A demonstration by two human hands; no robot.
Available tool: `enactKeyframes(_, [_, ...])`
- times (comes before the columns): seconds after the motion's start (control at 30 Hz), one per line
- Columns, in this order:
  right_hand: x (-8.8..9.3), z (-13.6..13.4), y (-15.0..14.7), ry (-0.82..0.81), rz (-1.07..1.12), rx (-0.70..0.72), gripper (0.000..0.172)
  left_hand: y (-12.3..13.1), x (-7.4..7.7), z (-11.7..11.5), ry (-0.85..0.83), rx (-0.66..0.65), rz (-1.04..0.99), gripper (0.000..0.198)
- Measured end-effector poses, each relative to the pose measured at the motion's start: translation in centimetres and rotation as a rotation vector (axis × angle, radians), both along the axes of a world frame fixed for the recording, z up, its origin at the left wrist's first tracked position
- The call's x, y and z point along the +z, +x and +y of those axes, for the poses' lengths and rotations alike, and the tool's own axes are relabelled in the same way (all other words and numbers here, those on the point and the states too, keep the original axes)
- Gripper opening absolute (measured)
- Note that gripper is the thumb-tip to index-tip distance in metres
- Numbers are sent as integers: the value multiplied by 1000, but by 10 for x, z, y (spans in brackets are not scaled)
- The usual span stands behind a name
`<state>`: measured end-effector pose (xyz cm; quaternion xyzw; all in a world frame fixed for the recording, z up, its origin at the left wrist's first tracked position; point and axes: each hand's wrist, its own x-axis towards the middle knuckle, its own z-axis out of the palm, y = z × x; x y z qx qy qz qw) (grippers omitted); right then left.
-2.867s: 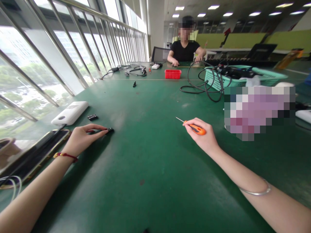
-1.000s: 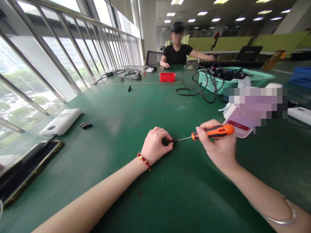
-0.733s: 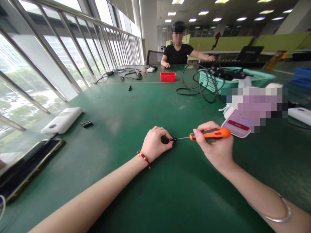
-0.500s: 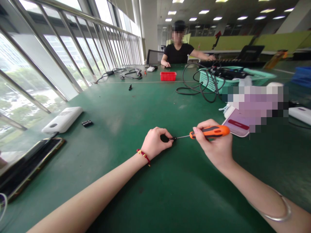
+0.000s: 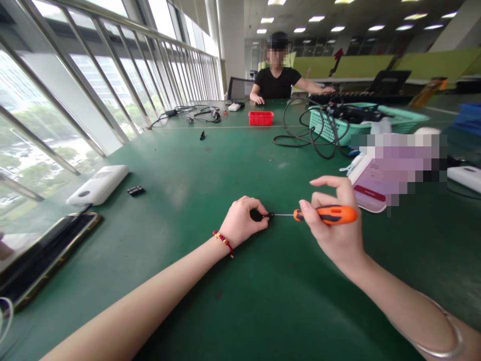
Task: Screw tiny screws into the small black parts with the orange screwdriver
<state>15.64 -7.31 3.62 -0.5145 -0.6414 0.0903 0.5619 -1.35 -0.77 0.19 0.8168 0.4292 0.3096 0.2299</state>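
Note:
Low over the green table [image 5: 180, 271], my left hand [image 5: 244, 218] pinches a small black part [image 5: 270, 215] between thumb and index finger. Most of that part is hidden by the fingers, so I cannot tell its kind. My right hand [image 5: 338, 225] holds an orange and black screwdriver [image 5: 340, 214] lying level, with its thin shaft pointing left. The shaft's tip meets the black part, at the fingertips of my left hand. The index finger of my right hand is raised off the handle, while the thumb and other fingers stay round it.
To the left are a white power bank [image 5: 99, 185], a small black piece [image 5: 136, 191] and a dark phone [image 5: 48, 250]. A red tray [image 5: 261, 119], a teal basket [image 5: 326, 128] with cables, and a purple-screened phone [image 5: 372, 185] lie beyond. A person [image 5: 278, 82] sits across the table.
My right index finger has lifted away from the screwdriver's handle. The handle has dropped slightly, and the shaft lies more level. My left hand keeps its pinch in nearly the same place.

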Motion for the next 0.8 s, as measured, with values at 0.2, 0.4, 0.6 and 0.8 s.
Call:
enactKeyframes(0.2, [-1,-1,-2,103,-8,3,32,0,1,0,-7,1,3,4])
enactKeyframes(0.4, [0,0,-1,116,-4,-6,42,0,1,0,7,-11,1,2])
enactKeyframes(0.6, [-2,-4,-2,76,-90,-15,20,0,1,0,10,-6,4,3])
enactKeyframes(0.8, [-4,2,0,220,-1,32,49,0,1,0,4,-5,3,3])
